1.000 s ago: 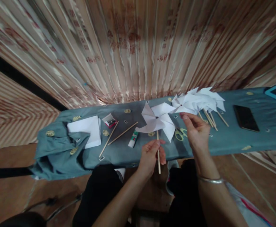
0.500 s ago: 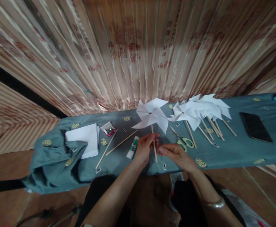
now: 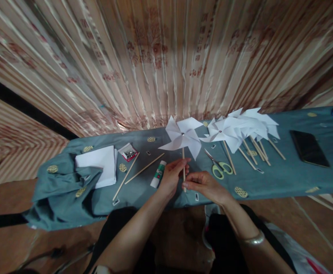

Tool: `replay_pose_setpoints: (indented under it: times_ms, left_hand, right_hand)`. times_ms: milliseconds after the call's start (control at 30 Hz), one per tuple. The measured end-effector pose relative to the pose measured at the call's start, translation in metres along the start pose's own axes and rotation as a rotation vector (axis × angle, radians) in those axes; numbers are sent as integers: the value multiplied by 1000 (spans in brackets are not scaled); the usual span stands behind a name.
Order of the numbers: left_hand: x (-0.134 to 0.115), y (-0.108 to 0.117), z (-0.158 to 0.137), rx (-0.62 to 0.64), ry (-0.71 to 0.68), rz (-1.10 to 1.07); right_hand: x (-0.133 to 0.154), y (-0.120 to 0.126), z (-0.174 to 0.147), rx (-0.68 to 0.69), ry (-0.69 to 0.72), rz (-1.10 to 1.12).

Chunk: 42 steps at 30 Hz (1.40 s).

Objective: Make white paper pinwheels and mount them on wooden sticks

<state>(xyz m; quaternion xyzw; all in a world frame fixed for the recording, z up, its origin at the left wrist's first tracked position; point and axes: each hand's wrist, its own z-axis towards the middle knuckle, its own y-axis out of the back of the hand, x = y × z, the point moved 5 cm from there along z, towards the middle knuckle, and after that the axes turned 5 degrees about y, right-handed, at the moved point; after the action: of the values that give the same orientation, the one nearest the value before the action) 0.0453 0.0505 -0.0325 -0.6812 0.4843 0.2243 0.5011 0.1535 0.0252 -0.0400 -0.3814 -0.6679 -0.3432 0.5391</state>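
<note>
A white paper pinwheel on a thin wooden stick stands up in front of me, a small pin at its centre. My left hand is closed round the middle of its stick. Lower down, the fingers of my right hand pinch the same stick near its bottom end. A glue stick lies just left of my left hand. To the right of the pinwheel's stick are scissors with pale green handles, partly spread.
Several paper pinwheels lie overlapping at the right, with a dark phone beyond them. At the left are stacked white paper, a small box of pins and two loose sticks. A pleated curtain hangs behind the cloth-covered table.
My right hand has come to the lower part of the stick and now pinches it. The pinwheel has turned slightly on its pin. My view has shifted a little.
</note>
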Motion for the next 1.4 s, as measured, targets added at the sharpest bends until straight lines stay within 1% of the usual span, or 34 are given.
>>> replay_pose_setpoints:
  times_ms: [200, 333, 567, 633, 700, 733, 867, 900, 933, 967, 1033, 1267, 1400]
  left_hand:
    - [5, 7, -3, -49, -14, -1]
    - [8, 14, -5, -84, -40, 45]
    - [6, 18, -5, -87, -64, 91]
    - [6, 19, -5, -89, -63, 87]
    - [6, 19, -5, -92, -55, 85]
    - [6, 19, -5, -94, -48, 84]
    - [11, 20, -5, -87, -6, 77]
    - [13, 19, -5, -79, 4, 74]
    - [15, 19, -5, -68, 12, 73]
    - [16, 19, -5, -60, 18, 74]
    - [19, 18, -6, -54, 24, 84]
    - [21, 21, -7, -55, 23, 106]
    - [22, 22, -7, -67, 18, 99]
  right_hand:
    - [5, 7, 0, -47, 34, -10]
    - [6, 12, -1, -76, 42, -38]
    - [6, 8, 2, -57, 69, -77]
    - [6, 12, 2, -87, 60, -74]
    - [6, 24, 1, -176, 57, -53]
    - [6, 32, 1, -252, 63, -33]
    - [5, 74, -8, -700, 139, 79]
    - [5, 81, -9, -780, 156, 102]
    - [4, 86, -9, -829, 169, 119]
    - [4, 89, -8, -849, 176, 131]
    - [3, 91, -3, -840, 179, 144]
    - [9, 85, 7, -860, 195, 205]
    - [12, 82, 8, -860, 173, 241]
